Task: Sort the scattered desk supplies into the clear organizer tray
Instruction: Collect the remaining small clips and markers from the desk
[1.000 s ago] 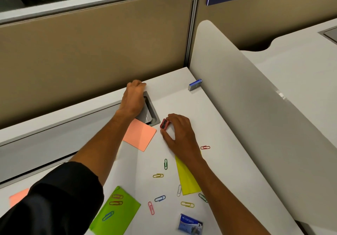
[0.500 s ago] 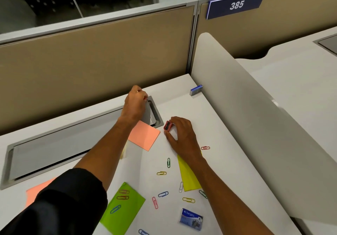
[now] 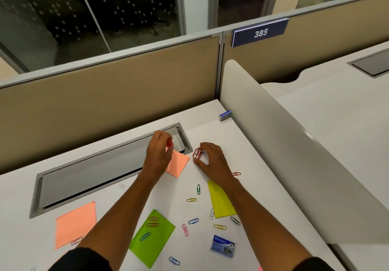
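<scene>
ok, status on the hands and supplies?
Right hand pinching red sharpener. Left hand gripping small red item. Paper clips, sticky notes scattered. Organizer tray not visible.

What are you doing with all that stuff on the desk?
A person is tidying a white desk. The right hand pinches a small red sharpener. The left hand holds something small and red by the grey cable hatch. Paper clips and sticky notes lie scattered; no tray shows.
</scene>
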`<state>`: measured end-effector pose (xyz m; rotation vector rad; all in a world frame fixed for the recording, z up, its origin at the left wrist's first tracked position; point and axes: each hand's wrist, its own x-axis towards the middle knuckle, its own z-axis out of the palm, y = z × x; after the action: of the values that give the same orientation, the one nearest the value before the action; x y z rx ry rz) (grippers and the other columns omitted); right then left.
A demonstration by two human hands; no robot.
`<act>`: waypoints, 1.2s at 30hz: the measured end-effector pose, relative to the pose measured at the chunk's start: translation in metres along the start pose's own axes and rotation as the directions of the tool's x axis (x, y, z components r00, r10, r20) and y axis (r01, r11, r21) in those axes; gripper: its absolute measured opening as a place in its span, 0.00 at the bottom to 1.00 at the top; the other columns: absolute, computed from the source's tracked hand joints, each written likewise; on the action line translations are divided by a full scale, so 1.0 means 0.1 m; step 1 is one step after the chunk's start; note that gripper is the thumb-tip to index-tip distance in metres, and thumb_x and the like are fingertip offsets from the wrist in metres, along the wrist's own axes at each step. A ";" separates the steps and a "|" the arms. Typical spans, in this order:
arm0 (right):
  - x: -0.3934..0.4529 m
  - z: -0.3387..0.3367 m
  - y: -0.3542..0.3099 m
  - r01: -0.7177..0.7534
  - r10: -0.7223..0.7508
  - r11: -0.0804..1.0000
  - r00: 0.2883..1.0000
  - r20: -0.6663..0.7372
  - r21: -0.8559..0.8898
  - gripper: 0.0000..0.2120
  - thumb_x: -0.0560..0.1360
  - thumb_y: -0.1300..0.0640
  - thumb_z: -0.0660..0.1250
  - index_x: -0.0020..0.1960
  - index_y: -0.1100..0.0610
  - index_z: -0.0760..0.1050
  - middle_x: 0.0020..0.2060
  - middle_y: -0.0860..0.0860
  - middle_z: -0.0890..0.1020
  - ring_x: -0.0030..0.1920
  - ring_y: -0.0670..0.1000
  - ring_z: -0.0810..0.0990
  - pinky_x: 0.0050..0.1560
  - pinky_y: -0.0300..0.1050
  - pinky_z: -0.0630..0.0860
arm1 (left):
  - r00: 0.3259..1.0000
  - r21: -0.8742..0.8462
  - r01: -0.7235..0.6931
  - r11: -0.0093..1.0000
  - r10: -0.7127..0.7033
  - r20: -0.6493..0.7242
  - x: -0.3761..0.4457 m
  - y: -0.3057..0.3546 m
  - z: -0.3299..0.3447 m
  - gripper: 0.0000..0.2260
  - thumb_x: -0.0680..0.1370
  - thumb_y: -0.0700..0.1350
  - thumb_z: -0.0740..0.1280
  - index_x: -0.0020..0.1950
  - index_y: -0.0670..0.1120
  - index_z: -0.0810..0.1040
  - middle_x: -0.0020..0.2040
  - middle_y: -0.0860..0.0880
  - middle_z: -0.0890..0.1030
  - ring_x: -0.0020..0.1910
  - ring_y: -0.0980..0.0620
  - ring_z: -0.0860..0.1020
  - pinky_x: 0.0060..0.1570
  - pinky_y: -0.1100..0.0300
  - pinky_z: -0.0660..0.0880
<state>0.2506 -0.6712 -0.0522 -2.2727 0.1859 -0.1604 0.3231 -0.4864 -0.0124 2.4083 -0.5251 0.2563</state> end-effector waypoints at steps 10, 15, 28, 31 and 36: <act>-0.59 -0.15 -0.41 -0.078 0.072 0.991 0.996 0.057 0.109 0.18 0.70 0.50 0.74 0.56 0.56 0.77 0.52 0.51 0.81 0.50 0.47 0.78 0.53 0.36 0.74 | 0.999 -0.034 0.033 0.999 -0.034 -0.029 -0.77 0.39 -0.35 0.14 0.71 0.35 0.71 0.54 0.43 0.75 0.48 0.46 0.75 0.43 0.50 0.74 0.41 0.61 0.73; -1.05 -0.14 -0.60 -0.038 0.034 0.994 0.999 0.038 0.103 0.17 0.71 0.51 0.73 0.57 0.54 0.76 0.54 0.49 0.80 0.51 0.43 0.76 0.51 0.29 0.69 | 0.997 -0.037 0.059 0.998 -0.060 -0.038 -1.22 0.59 -0.49 0.12 0.73 0.38 0.70 0.54 0.46 0.75 0.48 0.50 0.74 0.43 0.53 0.72 0.41 0.64 0.71; -2.05 -0.13 -1.20 0.253 -0.248 0.966 0.965 -0.091 0.047 0.18 0.69 0.53 0.75 0.57 0.56 0.79 0.47 0.49 0.82 0.46 0.44 0.78 0.47 0.35 0.75 | 0.990 -0.138 0.121 0.983 -0.129 -0.050 -2.48 0.63 -1.18 0.20 0.72 0.39 0.72 0.62 0.46 0.74 0.56 0.48 0.75 0.53 0.51 0.75 0.51 0.59 0.77; -2.37 0.00 -1.39 0.275 -0.270 0.960 0.959 -0.080 0.059 0.17 0.68 0.53 0.75 0.56 0.56 0.79 0.46 0.49 0.82 0.44 0.45 0.78 0.45 0.32 0.73 | 0.992 -0.145 0.084 0.986 -0.097 -0.081 -2.86 0.59 -1.45 0.16 0.70 0.35 0.72 0.56 0.44 0.76 0.51 0.47 0.75 0.48 0.52 0.75 0.46 0.64 0.76; -3.00 0.28 -1.78 0.301 -0.302 0.950 0.953 -0.007 0.087 0.16 0.68 0.54 0.75 0.55 0.54 0.79 0.47 0.47 0.81 0.45 0.44 0.78 0.46 0.29 0.71 | 0.984 -0.139 0.117 0.983 -0.134 -0.120 -3.59 0.46 -1.90 0.17 0.69 0.31 0.71 0.54 0.44 0.77 0.49 0.52 0.73 0.44 0.58 0.73 0.43 0.71 0.72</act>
<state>-0.0246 -0.4800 0.0484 -2.2022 -0.1716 -0.3148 -0.0298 -0.2885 0.0484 2.2681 -0.3190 0.3102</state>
